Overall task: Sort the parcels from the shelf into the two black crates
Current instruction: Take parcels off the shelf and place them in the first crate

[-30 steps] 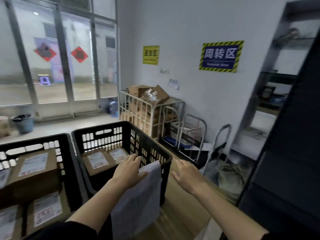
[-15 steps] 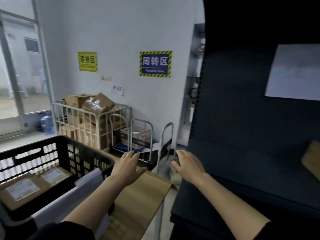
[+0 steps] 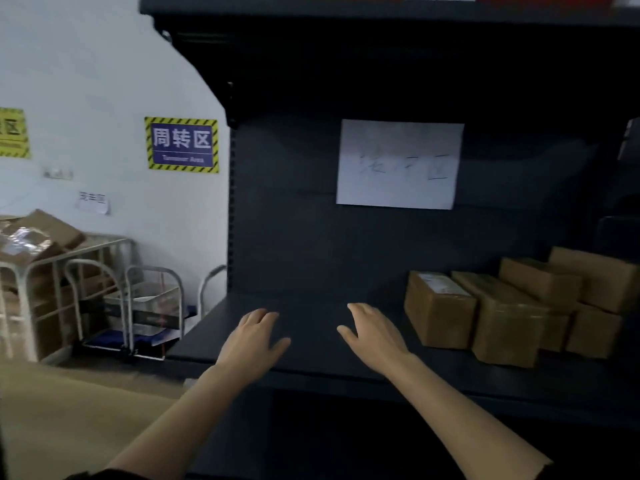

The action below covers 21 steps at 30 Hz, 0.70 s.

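Observation:
I face a dark metal shelf (image 3: 311,355). Several brown cardboard parcels sit on its right part; the nearest parcel (image 3: 438,308) has a white label on top, and a longer taped parcel (image 3: 504,322) lies beside it. My left hand (image 3: 254,341) hovers over the bare left part of the shelf board, fingers relaxed, holding nothing. My right hand (image 3: 372,336) is stretched forward, palm down and empty, a short way left of the nearest parcel. The two black crates are out of view.
A white paper sign (image 3: 398,164) hangs on the shelf's back panel. To the left stand a metal cage trolley with cardboard boxes (image 3: 38,268) and folded hand carts (image 3: 152,306) against the white wall. A wooden surface (image 3: 69,410) lies at lower left.
My view has swung right from the crates to the shelf. Both hands left the right crate, where a grey bag stayed on its rim, and now reach over the shelf board.

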Tool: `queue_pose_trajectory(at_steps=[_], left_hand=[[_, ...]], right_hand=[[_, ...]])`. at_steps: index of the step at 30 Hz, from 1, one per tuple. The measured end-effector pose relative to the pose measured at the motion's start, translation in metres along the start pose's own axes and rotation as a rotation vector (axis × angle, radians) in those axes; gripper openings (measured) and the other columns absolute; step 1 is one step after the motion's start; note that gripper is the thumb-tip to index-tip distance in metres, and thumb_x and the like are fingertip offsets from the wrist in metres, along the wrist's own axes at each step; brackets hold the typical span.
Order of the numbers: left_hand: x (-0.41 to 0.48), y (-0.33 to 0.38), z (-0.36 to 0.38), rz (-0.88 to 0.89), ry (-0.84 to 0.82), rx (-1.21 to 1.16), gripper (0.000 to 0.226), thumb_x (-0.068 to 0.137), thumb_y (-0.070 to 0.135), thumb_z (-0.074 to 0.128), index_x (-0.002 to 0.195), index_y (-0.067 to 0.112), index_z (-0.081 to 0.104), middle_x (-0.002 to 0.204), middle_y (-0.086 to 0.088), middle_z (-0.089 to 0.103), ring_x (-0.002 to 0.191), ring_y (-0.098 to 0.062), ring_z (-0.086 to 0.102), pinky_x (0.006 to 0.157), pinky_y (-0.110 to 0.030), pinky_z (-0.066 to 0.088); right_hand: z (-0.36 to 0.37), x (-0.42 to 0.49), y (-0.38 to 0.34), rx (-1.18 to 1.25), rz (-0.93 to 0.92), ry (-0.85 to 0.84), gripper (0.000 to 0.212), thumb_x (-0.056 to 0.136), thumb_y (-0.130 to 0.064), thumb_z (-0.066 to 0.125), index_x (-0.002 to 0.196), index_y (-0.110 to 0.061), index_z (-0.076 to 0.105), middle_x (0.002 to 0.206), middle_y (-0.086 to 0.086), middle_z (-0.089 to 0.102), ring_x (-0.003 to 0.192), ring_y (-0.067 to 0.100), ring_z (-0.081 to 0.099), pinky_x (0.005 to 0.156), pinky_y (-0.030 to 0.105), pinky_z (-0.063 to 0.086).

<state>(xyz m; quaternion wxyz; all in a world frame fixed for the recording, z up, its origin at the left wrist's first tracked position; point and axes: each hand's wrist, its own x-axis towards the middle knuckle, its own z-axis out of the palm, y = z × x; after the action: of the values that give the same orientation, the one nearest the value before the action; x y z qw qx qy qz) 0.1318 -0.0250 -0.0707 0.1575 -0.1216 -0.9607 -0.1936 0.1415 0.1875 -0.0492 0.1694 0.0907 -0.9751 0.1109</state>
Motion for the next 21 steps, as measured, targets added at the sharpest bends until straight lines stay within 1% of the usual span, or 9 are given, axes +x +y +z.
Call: queue_pose_trajectory(at_steps=[4, 8, 11, 16, 21], left_hand=[[0.024, 0.068, 0.029, 0.028, -0.007, -0.027, 0.061, 0.093, 0.044, 0.045, 0.144, 0.014, 0.028, 0.15, -0.002, 0.028, 0.141, -0.019, 0.021, 0.111, -0.03, 0.028], [0.045, 0.128, 0.06, 0.047, -0.025, -0.066, 0.06, 0.093, 0.043, 0.044, 0.144, 0.014, 0.028, 0.151, 0.0, 0.027, 0.14, -0.017, 0.021, 0.109, -0.03, 0.031], [0.058, 0.162, 0.079, 0.07, -0.044, -0.079, 0.06, 0.094, 0.043, 0.044, 0.144, 0.015, 0.028, 0.151, 0.0, 0.027, 0.141, -0.017, 0.021, 0.11, -0.029, 0.029], [0.075, 0.2, 0.103, 0.061, -0.087, -0.145, 0.06, 0.094, 0.042, 0.045, 0.144, 0.014, 0.027, 0.151, -0.002, 0.028, 0.141, -0.018, 0.022, 0.111, -0.03, 0.029], [0.092, 0.221, 0.116, -0.003, -0.102, -0.311, 0.059, 0.093, 0.04, 0.047, 0.143, 0.012, 0.03, 0.148, -0.005, 0.033, 0.138, -0.02, 0.029, 0.11, -0.03, 0.03]], right_hand=[[-0.029, -0.009, 0.072, 0.0, 0.044, 0.041, 0.056, 0.098, -0.04, 0.037, 0.145, -0.011, 0.026, 0.151, 0.004, 0.03, 0.139, 0.018, 0.029, 0.111, 0.029, 0.029], [-0.049, -0.02, 0.137, -0.01, 0.081, 0.078, 0.055, 0.097, -0.04, 0.039, 0.143, -0.01, 0.031, 0.147, 0.005, 0.037, 0.134, 0.018, 0.035, 0.107, 0.028, 0.033], [-0.06, -0.023, 0.173, -0.003, 0.085, 0.113, 0.053, 0.097, -0.039, 0.04, 0.142, -0.011, 0.033, 0.147, 0.006, 0.037, 0.134, 0.018, 0.035, 0.107, 0.027, 0.031], [-0.06, -0.024, 0.206, 0.177, 0.139, 0.128, 0.053, 0.097, -0.036, 0.043, 0.143, -0.013, 0.032, 0.148, 0.002, 0.035, 0.135, 0.015, 0.034, 0.108, 0.026, 0.03], [-0.045, -0.011, 0.213, 0.365, 0.272, 0.168, 0.056, 0.096, -0.034, 0.046, 0.144, -0.013, 0.027, 0.147, 0.004, 0.033, 0.134, 0.017, 0.035, 0.107, 0.028, 0.032]])
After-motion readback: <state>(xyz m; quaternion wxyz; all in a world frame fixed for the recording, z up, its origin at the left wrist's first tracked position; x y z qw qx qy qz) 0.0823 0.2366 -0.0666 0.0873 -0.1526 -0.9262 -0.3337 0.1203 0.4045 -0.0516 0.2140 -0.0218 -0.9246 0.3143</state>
